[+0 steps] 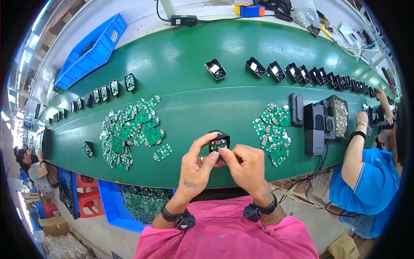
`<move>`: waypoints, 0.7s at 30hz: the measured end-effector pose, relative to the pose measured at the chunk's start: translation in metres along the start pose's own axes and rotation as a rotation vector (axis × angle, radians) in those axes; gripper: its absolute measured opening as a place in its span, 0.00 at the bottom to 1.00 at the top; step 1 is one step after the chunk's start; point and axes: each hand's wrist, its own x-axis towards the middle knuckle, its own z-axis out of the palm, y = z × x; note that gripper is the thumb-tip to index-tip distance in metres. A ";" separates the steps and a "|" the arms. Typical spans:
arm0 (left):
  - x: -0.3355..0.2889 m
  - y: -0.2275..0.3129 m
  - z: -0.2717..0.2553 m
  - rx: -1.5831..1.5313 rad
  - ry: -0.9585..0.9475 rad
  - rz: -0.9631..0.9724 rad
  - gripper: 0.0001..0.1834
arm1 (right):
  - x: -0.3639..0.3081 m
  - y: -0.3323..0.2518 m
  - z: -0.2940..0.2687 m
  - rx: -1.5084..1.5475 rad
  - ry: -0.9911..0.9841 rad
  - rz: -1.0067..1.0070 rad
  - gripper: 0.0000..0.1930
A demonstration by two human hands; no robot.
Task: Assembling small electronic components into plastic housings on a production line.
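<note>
Close to the table's near edge, a small black plastic housing [224,136] is held between my two hands. A green circuit board [219,145] shows in its open side. My left hand [195,166] is closed around the housing's left side, with the index finger along the top and the thumb at the board. My right hand [249,167] grips it from the right, its thumb pressed onto the board. The fingers behind the housing are hidden. A loose board [162,152] lies left of my hands, by a heap of green circuit boards [125,134].
A smaller board pile [272,129] lies right, beside black chargers [314,125] and a tray of small metal parts [340,116]. Black housings [215,69] line the green table [185,86]. A blue bin of boards [113,207] stands below. A co-worker in blue [366,177] works at right.
</note>
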 end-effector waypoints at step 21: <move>0.011 0.003 0.002 -0.176 0.099 -0.176 0.25 | -0.013 0.011 0.002 0.409 0.074 0.208 0.07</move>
